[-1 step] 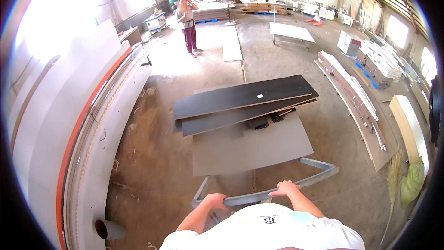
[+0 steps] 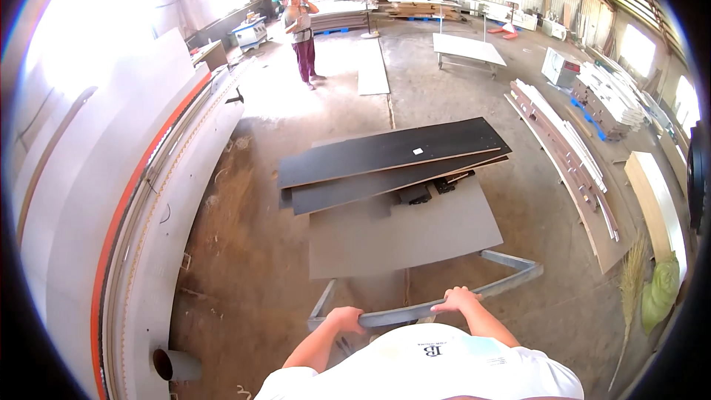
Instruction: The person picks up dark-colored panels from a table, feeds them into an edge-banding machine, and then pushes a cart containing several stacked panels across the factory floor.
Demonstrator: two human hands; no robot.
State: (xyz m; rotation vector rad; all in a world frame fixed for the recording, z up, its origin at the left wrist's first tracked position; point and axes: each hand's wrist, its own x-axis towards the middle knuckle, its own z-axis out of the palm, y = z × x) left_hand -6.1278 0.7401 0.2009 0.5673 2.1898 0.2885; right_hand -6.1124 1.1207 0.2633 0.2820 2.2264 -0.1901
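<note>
My left hand [image 2: 346,320] is closed around the left part of a grey metal push handle [image 2: 404,316]. Further right, my right hand [image 2: 457,299] grips the same bar, fingers wrapped over it. The handle belongs to a cart that carries a large grey board [image 2: 404,233]. On top of that lie long black panels [image 2: 392,152], stacked askew, with a small white label [image 2: 418,151] on the upper one. Some black parts [image 2: 453,182] show beneath the panels' right end. The cart's wheels are hidden.
Along the left runs a long white machine [image 2: 178,192] with an orange stripe. A person [image 2: 302,41] stands ahead, left of a white board [image 2: 372,67] on the floor. A white-topped table [image 2: 469,50] is farther off. Stacked strips [image 2: 566,155] lie on the right, near a broom [image 2: 629,289].
</note>
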